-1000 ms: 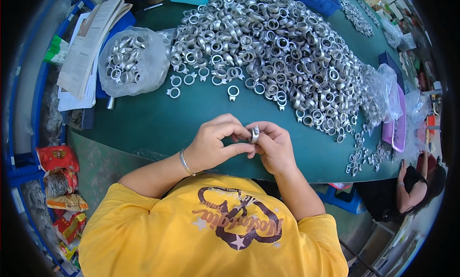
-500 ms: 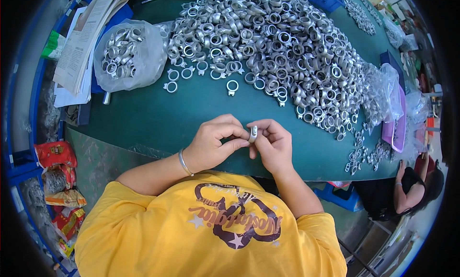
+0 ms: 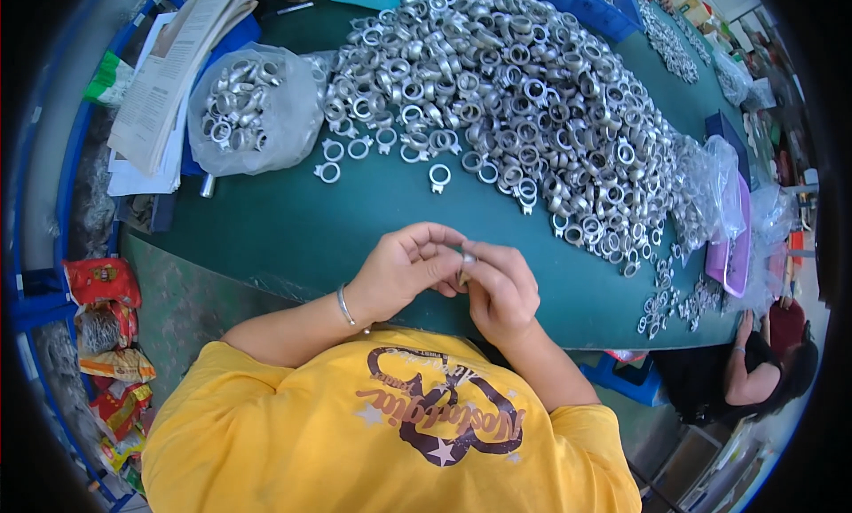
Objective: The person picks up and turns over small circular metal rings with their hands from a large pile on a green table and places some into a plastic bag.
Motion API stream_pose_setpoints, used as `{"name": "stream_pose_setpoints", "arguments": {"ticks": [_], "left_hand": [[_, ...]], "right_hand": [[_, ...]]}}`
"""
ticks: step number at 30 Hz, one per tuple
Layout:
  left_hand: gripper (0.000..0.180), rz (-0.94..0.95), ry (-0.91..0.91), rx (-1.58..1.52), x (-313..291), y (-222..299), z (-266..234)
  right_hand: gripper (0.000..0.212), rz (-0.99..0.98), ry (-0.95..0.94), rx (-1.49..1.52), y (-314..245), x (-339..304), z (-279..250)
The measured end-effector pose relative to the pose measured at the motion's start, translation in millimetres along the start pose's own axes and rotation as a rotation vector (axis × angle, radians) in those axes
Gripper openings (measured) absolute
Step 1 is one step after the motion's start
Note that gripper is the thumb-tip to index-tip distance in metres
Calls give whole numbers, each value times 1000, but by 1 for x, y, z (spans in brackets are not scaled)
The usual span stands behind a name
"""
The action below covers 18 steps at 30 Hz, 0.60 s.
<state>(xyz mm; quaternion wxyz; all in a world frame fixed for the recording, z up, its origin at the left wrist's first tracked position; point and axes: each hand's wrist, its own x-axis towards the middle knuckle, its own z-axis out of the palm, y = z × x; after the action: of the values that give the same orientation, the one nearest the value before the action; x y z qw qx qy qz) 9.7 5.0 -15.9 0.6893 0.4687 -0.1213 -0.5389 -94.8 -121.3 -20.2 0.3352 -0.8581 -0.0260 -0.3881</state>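
Just above the near edge of the green table, my left hand (image 3: 401, 272) and my right hand (image 3: 504, 291) meet fingertip to fingertip. Both are closed in a pinch around one small silvery metal ring (image 3: 468, 258), mostly covered by the fingers. Beyond them a large heap of similar metal rings (image 3: 532, 96) spreads over the table. A single loose ring (image 3: 438, 177) with a small lug lies between my hands and the heap.
To the left stand a clear plastic bag (image 3: 300, 131) of rings and a stack of papers (image 3: 169, 87). A blue bin (image 3: 621, 16) sits behind the heap. At right are a purple basket (image 3: 738, 247) and a person in dark clothing (image 3: 754, 371).
The ring showed upright between my fingertips earlier; now my fingers cover most of it. My right fingers have curled in over it. The whole view has shifted slightly.
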Motion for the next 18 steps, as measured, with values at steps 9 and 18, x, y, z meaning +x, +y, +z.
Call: {"name": "stream_pose_setpoints", "arguments": {"ticks": [9, 18], "left_hand": [[25, 1163, 586, 994, 1, 66, -60], [26, 871, 919, 1727, -2, 130, -130]], "right_hand": [[18, 159, -174, -118, 43, 43, 31], [9, 180, -320, -243, 42, 43, 23]]}}
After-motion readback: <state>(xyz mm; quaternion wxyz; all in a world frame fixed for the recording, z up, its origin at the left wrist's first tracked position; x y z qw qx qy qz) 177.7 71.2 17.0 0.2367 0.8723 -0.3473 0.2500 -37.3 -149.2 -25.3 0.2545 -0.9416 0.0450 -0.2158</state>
